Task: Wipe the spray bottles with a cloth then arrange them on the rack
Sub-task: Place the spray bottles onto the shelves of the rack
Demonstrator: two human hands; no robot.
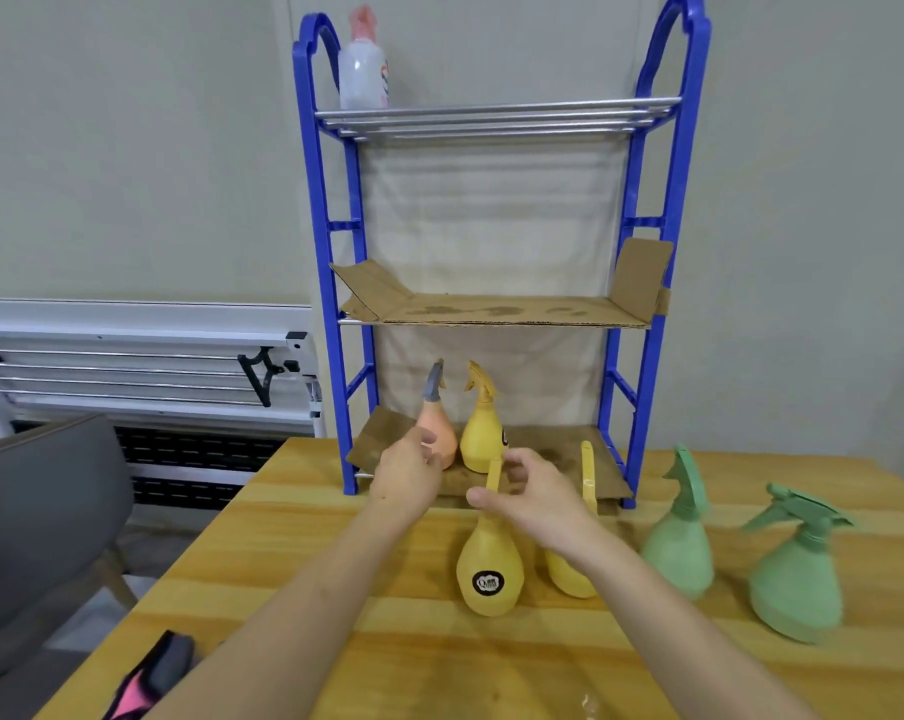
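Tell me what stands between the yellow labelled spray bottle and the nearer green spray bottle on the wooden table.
In the head view, another yellow spray bottle, partly hidden behind the right forearm.

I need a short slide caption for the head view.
Right hand grips yellow bottle; left hand touches orange bottle on rack.

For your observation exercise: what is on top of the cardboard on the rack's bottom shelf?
Two spray bottles stand upright on the cardboard: an orange bottle with a grey nozzle and a yellow bottle beside it. The left hand covers part of the orange bottle's base.
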